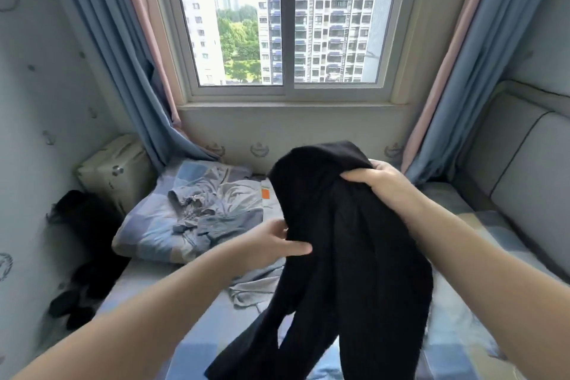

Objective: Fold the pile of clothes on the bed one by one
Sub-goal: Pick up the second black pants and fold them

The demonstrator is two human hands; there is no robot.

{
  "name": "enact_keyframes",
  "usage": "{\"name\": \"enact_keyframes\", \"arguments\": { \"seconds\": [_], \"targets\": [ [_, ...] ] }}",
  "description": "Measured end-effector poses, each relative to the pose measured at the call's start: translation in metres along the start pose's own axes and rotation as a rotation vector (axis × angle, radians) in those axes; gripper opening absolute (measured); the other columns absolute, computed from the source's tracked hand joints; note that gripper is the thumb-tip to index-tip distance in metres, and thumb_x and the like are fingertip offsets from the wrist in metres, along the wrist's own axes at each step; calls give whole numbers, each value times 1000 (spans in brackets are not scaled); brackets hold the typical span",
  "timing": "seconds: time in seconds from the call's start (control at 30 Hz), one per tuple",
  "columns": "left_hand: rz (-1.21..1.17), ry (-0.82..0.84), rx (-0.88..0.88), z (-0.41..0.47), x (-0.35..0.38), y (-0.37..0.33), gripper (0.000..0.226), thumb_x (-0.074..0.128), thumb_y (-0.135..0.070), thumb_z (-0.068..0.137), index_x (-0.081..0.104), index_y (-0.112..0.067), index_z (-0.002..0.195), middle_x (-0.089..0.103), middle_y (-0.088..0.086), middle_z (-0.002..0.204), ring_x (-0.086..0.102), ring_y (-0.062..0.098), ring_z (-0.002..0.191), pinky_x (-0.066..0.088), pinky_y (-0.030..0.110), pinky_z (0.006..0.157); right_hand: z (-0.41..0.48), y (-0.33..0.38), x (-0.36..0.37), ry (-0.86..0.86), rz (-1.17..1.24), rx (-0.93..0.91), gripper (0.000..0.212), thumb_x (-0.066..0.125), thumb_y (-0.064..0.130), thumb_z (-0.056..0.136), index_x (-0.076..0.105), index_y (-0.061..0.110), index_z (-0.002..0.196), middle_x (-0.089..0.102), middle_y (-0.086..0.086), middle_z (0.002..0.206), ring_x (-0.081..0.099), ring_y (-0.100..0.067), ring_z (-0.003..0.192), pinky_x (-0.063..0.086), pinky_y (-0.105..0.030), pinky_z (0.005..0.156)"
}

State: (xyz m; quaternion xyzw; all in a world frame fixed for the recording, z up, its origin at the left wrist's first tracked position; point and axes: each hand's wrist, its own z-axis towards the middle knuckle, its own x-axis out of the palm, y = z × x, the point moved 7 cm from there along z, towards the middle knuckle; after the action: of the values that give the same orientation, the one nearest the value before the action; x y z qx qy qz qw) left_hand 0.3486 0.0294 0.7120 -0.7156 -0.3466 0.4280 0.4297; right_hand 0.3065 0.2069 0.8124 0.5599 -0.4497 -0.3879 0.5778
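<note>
A black garment (339, 250) hangs in the air over the bed (197, 330), its lower part split into two hanging ends. My right hand (379, 179) grips its top edge from above. My left hand (274, 244) pinches its left edge lower down, thumb on the front of the cloth. A crumpled grey-blue shirt (209, 210) lies on the pillow (145, 234) behind. Another pale grey garment (253, 287) lies on the sheet, partly hidden by the black one.
Dark clothing (83, 250) is heaped in the gap between bed and left wall. A wrapped box (114, 170) stands in the far left corner. A padded headboard (524, 194) lines the right side. Curtains and a window lie straight ahead.
</note>
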Motion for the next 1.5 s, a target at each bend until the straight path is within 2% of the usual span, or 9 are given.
{"name": "enact_keyframes", "arguments": {
  "seconds": [0.23,0.37,0.47,0.53,0.63,0.77,1.1,1.33,1.5],
  "targets": [
    [-318,-260,117,28,23,-16,21,57,1,99,65,-13,112,74,4,106,70,20,99,56,31,87,5,-3,-98,-162,-75,37,15,69,3,88,71,-1,102,77,-9,82,73,-20,68,60,-27,63],
    [-271,-397,245,28,26,-69,20,58,0,98,68,-3,115,74,17,110,71,24,98,59,36,88,1,-19,-157,-267,-370,92,52,77,16,86,59,-1,132,71,-16,117,70,-26,98,59,-34,85],
    [-252,-392,310,31,40,-106,14,61,-6,98,72,-2,106,74,21,106,70,26,93,57,43,90,-19,-11,-172,-362,-941,-75,106,81,44,80,18,12,159,28,-5,162,30,-21,147,27,-35,120],
    [-210,-332,342,37,59,-125,12,61,-7,98,72,-1,99,74,21,97,68,26,87,56,42,85,-36,-20,-148,-181,-765,-159,115,83,48,75,11,24,161,28,14,156,27,-4,144,24,-27,117],
    [-127,-318,402,48,83,-148,9,63,-6,97,71,-2,95,72,21,88,65,22,82,54,39,78,-47,-63,-107,75,-440,-84,89,88,34,74,37,36,147,59,24,133,55,4,124,45,-25,105],
    [166,-349,434,61,80,-162,20,69,-20,95,69,-1,90,67,24,86,63,24,75,53,45,73,-34,-91,-124,-17,-492,-83,20,69,10,91,72,25,103,76,7,101,69,-14,102,54,-47,96],
    [573,-709,286,71,64,-85,23,73,-41,88,63,-25,100,63,-7,91,58,14,84,51,38,82,-40,-53,-161,105,24,11,18,59,5,97,73,3,107,76,-12,100,73,-20,89,59,-27,76],
    [132,-29,86,65,179,-53,56,79,-49,77,59,-35,127,69,-17,119,63,0,111,51,27,96,-46,-60,-186,42,196,53,15,62,13,95,76,7,95,74,-13,93,72,-22,81,60,-31,74],
    [48,-364,123,76,160,-51,13,73,-31,92,74,-20,100,77,-5,93,72,11,89,56,41,86,-46,-60,-217,-71,86,17,12,63,10,96,73,7,102,77,-10,96,73,-20,87,60,-29,77]
  ]
}}
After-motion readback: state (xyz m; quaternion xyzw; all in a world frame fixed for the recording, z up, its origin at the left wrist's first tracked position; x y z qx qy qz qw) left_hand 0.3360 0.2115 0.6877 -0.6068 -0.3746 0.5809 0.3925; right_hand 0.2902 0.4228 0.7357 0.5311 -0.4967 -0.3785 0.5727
